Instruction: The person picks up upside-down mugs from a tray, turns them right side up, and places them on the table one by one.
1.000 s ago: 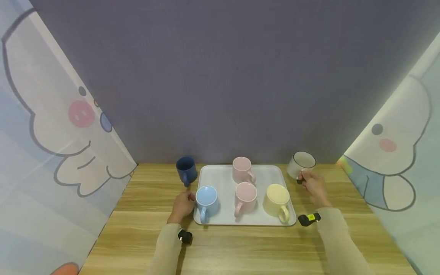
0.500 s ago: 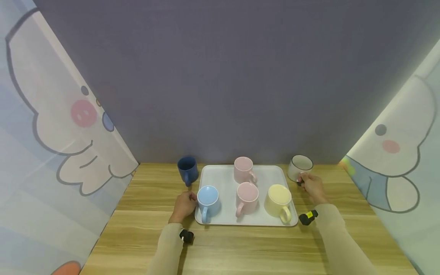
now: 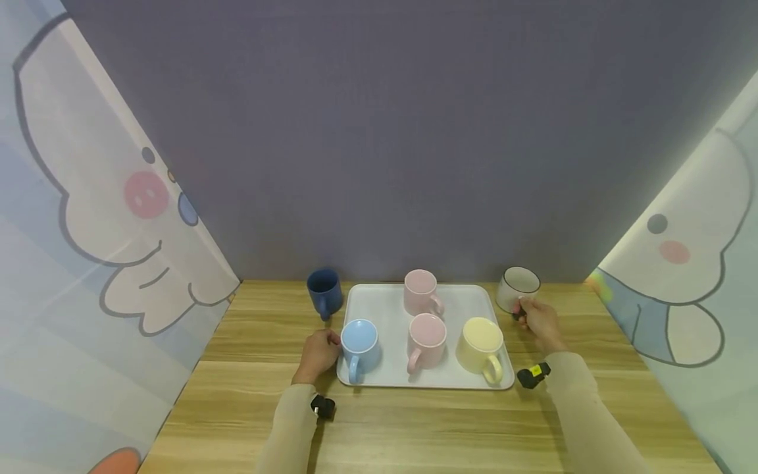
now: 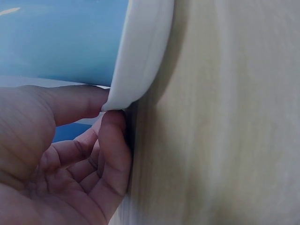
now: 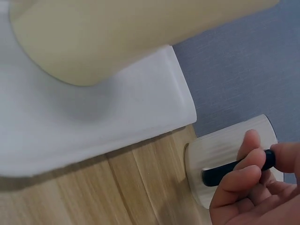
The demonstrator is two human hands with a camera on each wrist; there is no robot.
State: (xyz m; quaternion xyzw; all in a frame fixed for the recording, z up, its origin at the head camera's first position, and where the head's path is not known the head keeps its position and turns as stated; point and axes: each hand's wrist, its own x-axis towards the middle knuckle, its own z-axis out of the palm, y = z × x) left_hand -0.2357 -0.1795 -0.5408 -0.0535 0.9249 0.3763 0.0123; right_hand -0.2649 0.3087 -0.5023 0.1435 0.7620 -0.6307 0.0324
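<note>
On the left, my left hand [image 3: 318, 355] pinches the rim of a white tray [image 4: 140, 51], thumb over the edge and a curled finger beneath it. Right beside the thumb stands a light blue mug [image 3: 360, 345]. My right hand [image 3: 540, 324] grips the dark handle [image 5: 225, 172] of a white mug [image 3: 510, 297] with a black rim. That mug is upright on the table, off the tray's back right corner. A yellow mug [image 3: 478, 349] occupies the tray's front right, and two pink mugs, one behind [image 3: 419, 299] and one in front [image 3: 425, 349], sit along its middle.
A dark blue mug [image 3: 324, 293] stands on the wooden table [image 3: 414, 428] left of the tray, handle toward me. A grey wall [image 3: 379, 145] rises at the table's back edge. Cartoon-printed curtains flank both sides, such as the left curtain [image 3: 35, 316].
The white mug, tilted and higher a second ago, has come down level onto the table in my right hand. My left hand keeps its hold on the tray. The head view shifts slightly.
</note>
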